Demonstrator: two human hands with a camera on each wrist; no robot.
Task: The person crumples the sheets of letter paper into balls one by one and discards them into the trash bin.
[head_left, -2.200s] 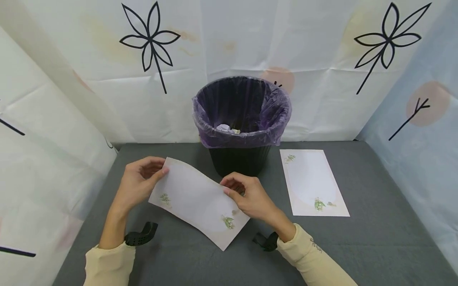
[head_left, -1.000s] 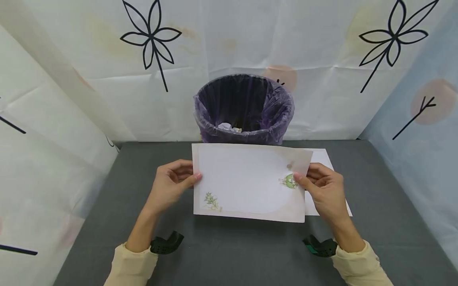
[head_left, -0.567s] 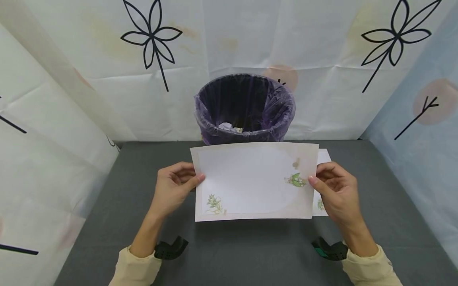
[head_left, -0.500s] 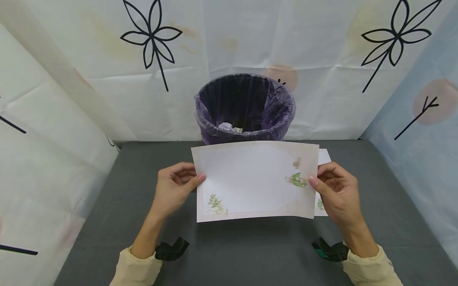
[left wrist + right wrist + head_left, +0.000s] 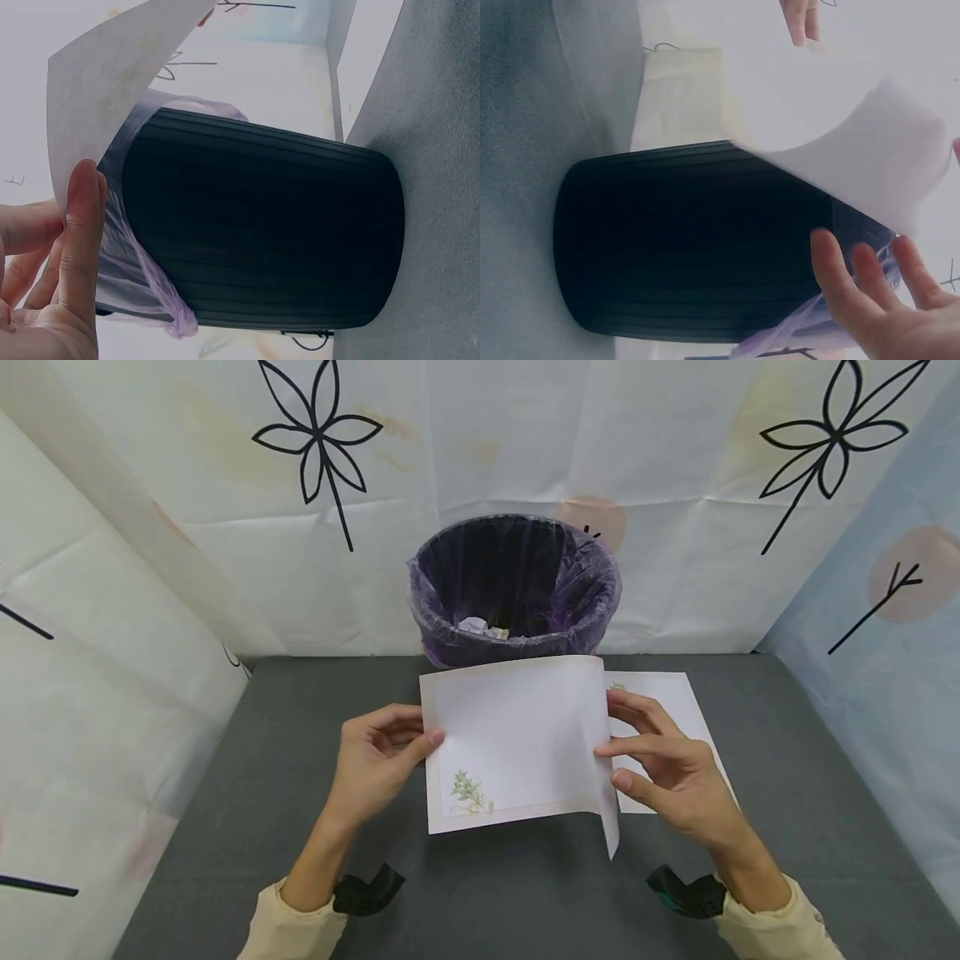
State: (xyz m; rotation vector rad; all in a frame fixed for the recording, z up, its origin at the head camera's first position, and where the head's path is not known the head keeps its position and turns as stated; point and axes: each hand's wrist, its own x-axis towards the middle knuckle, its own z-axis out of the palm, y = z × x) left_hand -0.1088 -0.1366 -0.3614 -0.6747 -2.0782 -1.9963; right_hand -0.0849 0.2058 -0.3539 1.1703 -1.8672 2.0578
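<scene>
My left hand [image 5: 382, 764] pinches the left edge of a pale sheet of paper [image 5: 517, 735] between thumb and fingers. The sheet has a printed green plant in its lower left corner and is held up in front of the bin. Its right side is bent backward, and a corner points down. My right hand [image 5: 667, 772] is at that bent side with fingers spread and a fingertip touching the paper. In the right wrist view, the fingers [image 5: 836, 270] stand apart, close by the curled sheet [image 5: 877, 142]. The left wrist view shows the pinching left hand [image 5: 64, 262] and the sheet's back.
Behind the paper stands a black ribbed bin [image 5: 262, 225] lined with a purple bag [image 5: 510, 652]. Crumpled paper [image 5: 474, 625] lies inside it. A second printed sheet [image 5: 671, 689] lies flat on the grey table [image 5: 525, 910] to the right. White patterned cloth [image 5: 480, 435] encloses the back.
The sheet was lifted from a slant and held level by both hands. Since then my right hand has moved left, loosened its pinch and bent the right side back.
</scene>
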